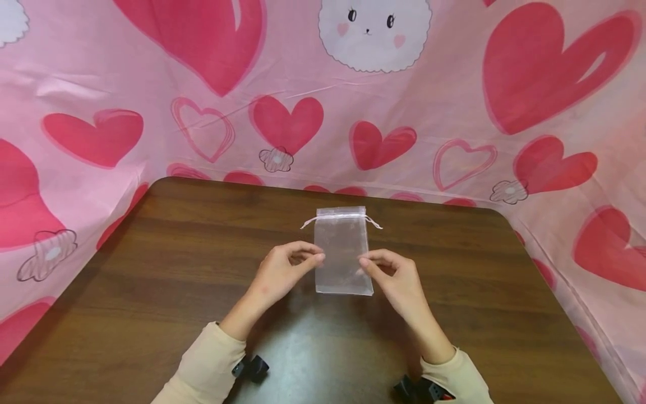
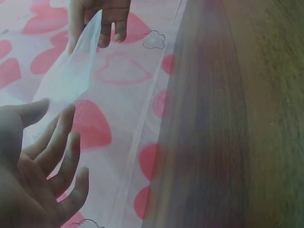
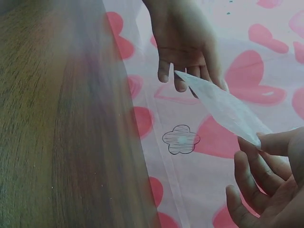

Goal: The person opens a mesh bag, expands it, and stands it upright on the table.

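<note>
In the head view, holds the bag [image 1: 343, 249] between left hand [image 1: 282, 273] and right hand [image 1: 401, 283], pinching one side edge in the thumb and fingers of each; turns the cord [image 1: 343, 216] toward the far edge of the table [image 1: 202, 241] and the cloth [image 1: 439, 101] beyond. Loses both sleeves [image 1: 208, 362] at the bottom border. Shows the table reaching out left and right. In the left wrist view, crops the left palm at the border, the right hand at the top; leaves the left pinch hard to make out. In the right wrist view, shows right thumb and finger gripping the bag, partly covering the left fingers with it; cuts off the right palm.
</note>
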A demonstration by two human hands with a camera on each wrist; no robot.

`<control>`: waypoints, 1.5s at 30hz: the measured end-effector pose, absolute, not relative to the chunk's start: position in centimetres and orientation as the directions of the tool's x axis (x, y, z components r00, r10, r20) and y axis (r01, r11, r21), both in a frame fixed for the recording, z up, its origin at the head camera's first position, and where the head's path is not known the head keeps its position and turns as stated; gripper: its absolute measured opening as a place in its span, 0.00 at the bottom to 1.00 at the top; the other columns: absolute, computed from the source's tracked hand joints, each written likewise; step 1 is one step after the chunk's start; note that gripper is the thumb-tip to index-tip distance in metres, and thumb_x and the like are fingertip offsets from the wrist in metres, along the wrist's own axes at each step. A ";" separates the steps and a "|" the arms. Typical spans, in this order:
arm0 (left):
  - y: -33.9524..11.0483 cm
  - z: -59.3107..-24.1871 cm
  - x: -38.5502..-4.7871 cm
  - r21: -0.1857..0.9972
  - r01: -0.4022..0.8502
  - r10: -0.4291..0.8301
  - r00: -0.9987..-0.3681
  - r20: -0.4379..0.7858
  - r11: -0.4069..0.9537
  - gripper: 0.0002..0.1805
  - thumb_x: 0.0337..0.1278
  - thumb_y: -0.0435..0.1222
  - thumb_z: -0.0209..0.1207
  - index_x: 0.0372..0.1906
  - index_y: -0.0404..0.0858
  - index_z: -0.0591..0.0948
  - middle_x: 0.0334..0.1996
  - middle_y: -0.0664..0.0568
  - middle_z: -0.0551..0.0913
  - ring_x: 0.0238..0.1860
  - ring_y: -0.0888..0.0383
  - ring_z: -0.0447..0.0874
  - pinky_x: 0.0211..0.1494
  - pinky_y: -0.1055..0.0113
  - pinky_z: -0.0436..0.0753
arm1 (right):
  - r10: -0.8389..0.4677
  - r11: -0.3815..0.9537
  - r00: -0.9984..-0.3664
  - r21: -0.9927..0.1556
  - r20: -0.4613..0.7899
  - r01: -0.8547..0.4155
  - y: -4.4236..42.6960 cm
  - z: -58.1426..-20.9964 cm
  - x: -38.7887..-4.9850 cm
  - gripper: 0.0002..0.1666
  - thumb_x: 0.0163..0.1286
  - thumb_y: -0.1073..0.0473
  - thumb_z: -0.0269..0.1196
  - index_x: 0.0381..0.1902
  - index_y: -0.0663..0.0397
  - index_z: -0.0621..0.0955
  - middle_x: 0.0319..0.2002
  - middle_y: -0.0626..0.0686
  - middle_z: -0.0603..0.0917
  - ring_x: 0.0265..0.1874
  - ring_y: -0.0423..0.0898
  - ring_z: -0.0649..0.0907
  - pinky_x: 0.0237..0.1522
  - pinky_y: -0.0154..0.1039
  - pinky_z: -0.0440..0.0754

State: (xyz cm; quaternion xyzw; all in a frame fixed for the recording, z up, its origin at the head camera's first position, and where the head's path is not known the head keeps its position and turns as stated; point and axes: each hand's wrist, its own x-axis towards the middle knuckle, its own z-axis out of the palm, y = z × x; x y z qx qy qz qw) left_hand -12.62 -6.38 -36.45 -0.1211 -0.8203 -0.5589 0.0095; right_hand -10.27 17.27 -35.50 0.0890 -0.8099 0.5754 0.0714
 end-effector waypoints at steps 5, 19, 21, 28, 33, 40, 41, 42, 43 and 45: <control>-6.3 -36.5 -12.5 0.912 0.221 0.174 -0.970 0.169 0.345 0.06 0.58 0.42 0.69 0.38 0.47 0.88 0.29 0.60 0.88 0.34 0.55 0.87 0.40 0.61 0.79 | -0.033 0.337 -0.978 -0.920 0.204 -0.203 17.4 -35.6 -10.2 0.09 0.67 0.59 0.68 0.40 0.61 0.87 0.27 0.53 0.88 0.32 0.41 0.86 0.37 0.31 0.78; -6.6 -36.6 -12.7 0.893 0.232 0.079 -0.973 0.218 0.385 0.08 0.61 0.44 0.66 0.42 0.48 0.88 0.30 0.60 0.88 0.34 0.62 0.85 0.42 0.61 0.78 | -0.133 0.360 -0.981 -0.915 0.142 -0.181 16.3 -36.7 -10.3 0.09 0.64 0.58 0.70 0.37 0.59 0.87 0.28 0.52 0.87 0.28 0.42 0.84 0.31 0.33 0.77; -6.7 -36.6 -12.8 0.875 0.243 0.069 -0.969 0.237 0.419 0.08 0.62 0.44 0.66 0.43 0.49 0.88 0.32 0.61 0.88 0.34 0.62 0.84 0.42 0.60 0.79 | -0.113 0.340 -0.979 -0.920 0.169 -0.198 16.3 -36.7 -10.4 0.08 0.65 0.59 0.70 0.36 0.59 0.86 0.26 0.52 0.87 0.28 0.42 0.84 0.32 0.33 0.77; -7.0 -36.5 -12.9 0.798 0.326 0.105 -0.942 0.319 0.507 0.10 0.61 0.42 0.66 0.47 0.51 0.87 0.36 0.65 0.87 0.35 0.64 0.84 0.42 0.59 0.80 | -0.041 0.265 -0.981 -0.944 0.191 -0.195 17.0 -36.1 -10.5 0.08 0.65 0.62 0.69 0.37 0.64 0.85 0.25 0.53 0.86 0.28 0.41 0.84 0.33 0.33 0.77; -7.0 -36.8 -12.8 0.712 0.453 0.222 -0.890 0.399 0.536 0.18 0.52 0.35 0.72 0.49 0.50 0.86 0.44 0.63 0.86 0.39 0.61 0.83 0.40 0.59 0.81 | -0.015 0.225 -0.992 -0.966 0.127 -0.127 17.4 -35.5 -10.4 0.12 0.67 0.60 0.68 0.40 0.66 0.84 0.25 0.49 0.87 0.31 0.41 0.84 0.36 0.34 0.77; -6.8 -37.0 -12.7 0.620 0.632 0.313 -0.772 0.553 0.465 0.19 0.46 0.35 0.76 0.47 0.52 0.88 0.45 0.64 0.86 0.45 0.64 0.81 0.43 0.58 0.81 | -0.053 0.258 -0.994 -0.961 0.092 -0.103 17.3 -35.8 -10.6 0.11 0.67 0.62 0.68 0.40 0.67 0.84 0.28 0.52 0.87 0.30 0.40 0.84 0.37 0.37 0.80; -6.7 -37.1 -12.8 0.613 0.645 0.307 -0.760 0.572 0.456 0.18 0.47 0.35 0.75 0.46 0.52 0.89 0.43 0.65 0.86 0.44 0.65 0.81 0.43 0.59 0.81 | -0.059 0.265 -0.994 -0.959 0.091 -0.104 17.2 -35.9 -10.6 0.11 0.67 0.62 0.68 0.40 0.67 0.84 0.29 0.54 0.87 0.30 0.40 0.84 0.37 0.38 0.81; -6.7 -37.1 -12.8 0.607 0.655 0.298 -0.751 0.589 0.450 0.16 0.48 0.35 0.75 0.44 0.52 0.89 0.42 0.65 0.87 0.44 0.65 0.81 0.44 0.60 0.81 | -0.062 0.272 -0.994 -0.956 0.093 -0.107 17.2 -35.9 -10.6 0.11 0.67 0.63 0.67 0.40 0.68 0.84 0.30 0.55 0.87 0.30 0.40 0.84 0.37 0.39 0.82; -6.7 -37.1 -12.8 0.604 0.659 0.288 -0.746 0.600 0.448 0.15 0.48 0.35 0.75 0.43 0.52 0.90 0.41 0.65 0.87 0.44 0.65 0.82 0.44 0.61 0.80 | -0.063 0.273 -0.994 -0.956 0.094 -0.108 17.1 -36.0 -10.7 0.10 0.67 0.63 0.67 0.40 0.68 0.84 0.31 0.56 0.87 0.29 0.40 0.84 0.37 0.40 0.83; -6.6 -37.1 -12.8 0.602 0.655 0.266 -0.747 0.610 0.457 0.12 0.49 0.36 0.74 0.41 0.52 0.91 0.39 0.65 0.88 0.44 0.66 0.82 0.44 0.61 0.80 | -0.060 0.272 -0.993 -0.955 0.103 -0.116 17.1 -36.0 -10.7 0.11 0.67 0.64 0.67 0.41 0.70 0.84 0.32 0.57 0.87 0.29 0.40 0.84 0.37 0.42 0.84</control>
